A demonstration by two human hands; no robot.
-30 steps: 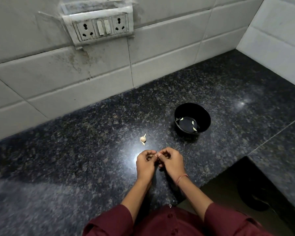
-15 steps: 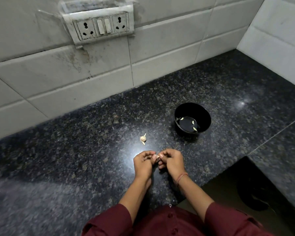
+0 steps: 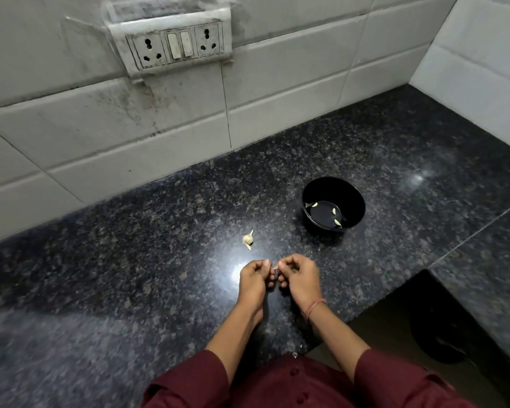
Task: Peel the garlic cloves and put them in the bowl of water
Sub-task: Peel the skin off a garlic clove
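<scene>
Low in the centre of the frame, the left hand [image 3: 255, 279] and right hand [image 3: 302, 278] met fingertip to fingertip, both curled and pinching one small clove [image 3: 275, 268] between them above the counter [image 3: 130, 275]. Just above and left of the hands lay a garlic piece [image 3: 248, 238]. To the upper right stood the bowl [image 3: 354, 206], three peeled cloves [image 3: 334, 211] floating in its water.

Granite counter [image 3: 130, 275]: bowl [image 3: 352, 198], garlic [image 3: 247, 238].
</scene>
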